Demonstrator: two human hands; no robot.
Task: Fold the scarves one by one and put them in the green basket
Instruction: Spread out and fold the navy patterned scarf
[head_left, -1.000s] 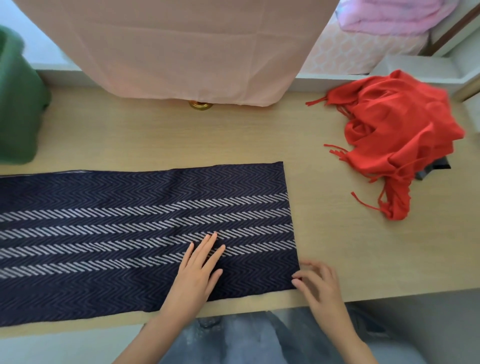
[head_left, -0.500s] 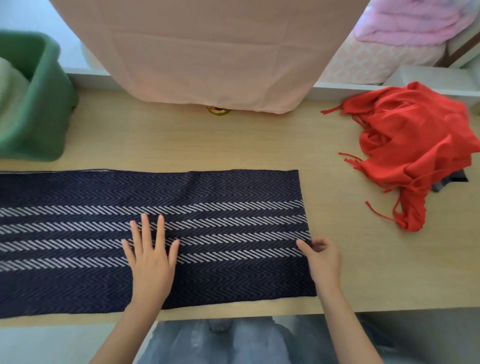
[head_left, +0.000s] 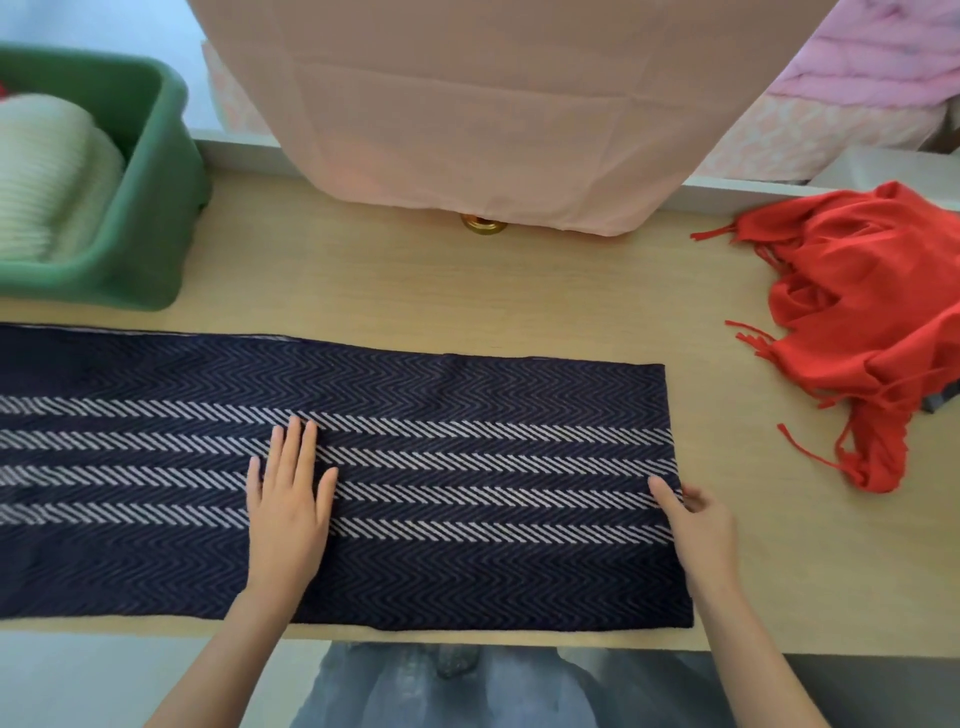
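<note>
The dark blue striped scarf (head_left: 467, 467) is spread flat on the near side of the desk (head_left: 467, 291). It is pressed by the flat, open left hand (head_left: 288, 499) so it cannot slide. Its right end is pinched by the right hand (head_left: 701, 525), likely for folding.

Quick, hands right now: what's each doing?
Left hand: open, flat on the navy herringbone-striped woven scarf.
Right hand: pinches that scarf's right edge.

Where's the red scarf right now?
In the head view, the red scarf lies crumpled on the table's right side, apart from the striped navy scarf.
</note>
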